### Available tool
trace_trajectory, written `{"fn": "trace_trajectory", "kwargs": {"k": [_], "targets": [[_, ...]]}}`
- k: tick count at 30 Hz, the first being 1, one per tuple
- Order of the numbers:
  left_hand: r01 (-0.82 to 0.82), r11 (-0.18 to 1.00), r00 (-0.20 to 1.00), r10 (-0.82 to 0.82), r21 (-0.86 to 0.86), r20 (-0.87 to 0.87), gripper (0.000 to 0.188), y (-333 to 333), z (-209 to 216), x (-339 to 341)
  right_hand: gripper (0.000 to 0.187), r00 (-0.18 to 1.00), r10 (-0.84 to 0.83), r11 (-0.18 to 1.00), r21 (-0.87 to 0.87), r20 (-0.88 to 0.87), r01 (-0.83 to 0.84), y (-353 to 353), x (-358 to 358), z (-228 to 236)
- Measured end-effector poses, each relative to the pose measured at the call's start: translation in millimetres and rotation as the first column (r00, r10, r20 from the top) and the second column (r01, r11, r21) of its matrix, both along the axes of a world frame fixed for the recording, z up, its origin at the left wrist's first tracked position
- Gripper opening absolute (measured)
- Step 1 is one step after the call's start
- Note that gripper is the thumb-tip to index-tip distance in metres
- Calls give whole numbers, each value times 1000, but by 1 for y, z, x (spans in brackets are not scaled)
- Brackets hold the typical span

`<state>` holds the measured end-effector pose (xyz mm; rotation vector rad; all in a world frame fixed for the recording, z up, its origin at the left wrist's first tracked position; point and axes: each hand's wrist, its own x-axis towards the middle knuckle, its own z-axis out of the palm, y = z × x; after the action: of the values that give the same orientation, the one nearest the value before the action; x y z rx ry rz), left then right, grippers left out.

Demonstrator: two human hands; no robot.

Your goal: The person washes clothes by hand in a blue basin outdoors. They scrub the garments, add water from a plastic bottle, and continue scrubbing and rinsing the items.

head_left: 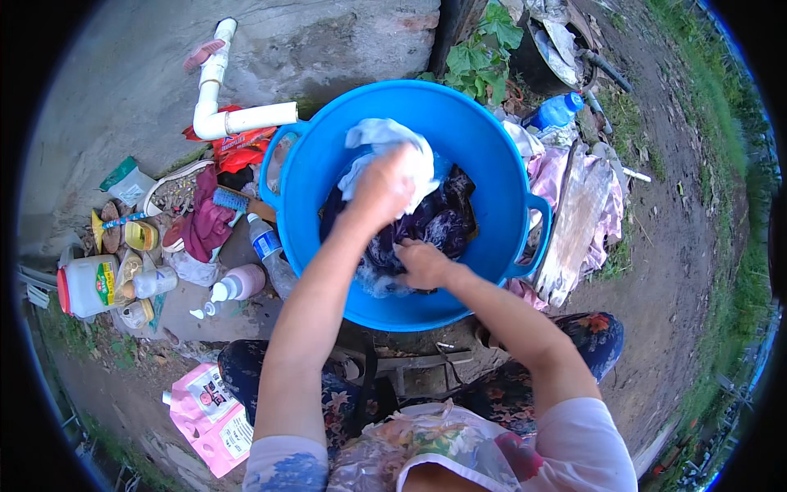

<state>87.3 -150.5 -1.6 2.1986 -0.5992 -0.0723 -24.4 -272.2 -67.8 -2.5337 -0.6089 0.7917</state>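
Head view looks straight down onto the bare ground (680, 246), and from my remote seat I read the layout as a squat-and-wash spot: everything sits within arm's reach of the person's knees. Biggest is the blue tub (484, 139), set right in front of them so both arms drop into it; it holds a heap of dark wet laundry (443, 221) with a little water showing at the near edge. Beside its right rim a pink cloth (611, 209) is piled on the ground under a grey board, apart from what is being washed.

My left hand (384, 190) is raised above the heap, fingers clenched around a pale light-blue garment (385, 135), which bunches out over the knuckles, lifted clear of the dark pile. My right hand (422, 264) is lower, fingers curled down into the dark cloth, pinning it against the tub's near side.

To the left, a white pipe (215, 98) with a tap stands close by. Smaller still, a white jug with a red cap (86, 284), a pink bottle (240, 283), a clear bottle (266, 242) and a pink sachet (215, 414) lie scattered around.
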Motion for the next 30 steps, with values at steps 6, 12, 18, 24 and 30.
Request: {"fn": "trace_trajectory", "kwargs": {"k": [6, 12, 18, 24, 30], "targets": [[323, 877, 940, -339, 356, -18, 43, 4, -67, -85, 50, 641, -767, 632, 206, 28, 747, -91, 105, 10], [-23, 796, 970, 165, 605, -181, 95, 5, -72, -61, 47, 562, -822, 561, -33, 89, 827, -31, 101, -41], [321, 853, 829, -43, 411, -558, 76, 39, -186, -74, 28, 795, -510, 860, 196, 329, 470, 51, 25, -1], [262, 855, 738, 121, 447, -664, 76, -3, -88, -39, 43, 427, -893, 417, 98, -141, 904, 5, 136, -28], [226, 903, 810, 34, 365, -585, 70, 15, -118, -47, 40, 773, -612, 771, 340, 165, 538, -6, 54, -26]]}}
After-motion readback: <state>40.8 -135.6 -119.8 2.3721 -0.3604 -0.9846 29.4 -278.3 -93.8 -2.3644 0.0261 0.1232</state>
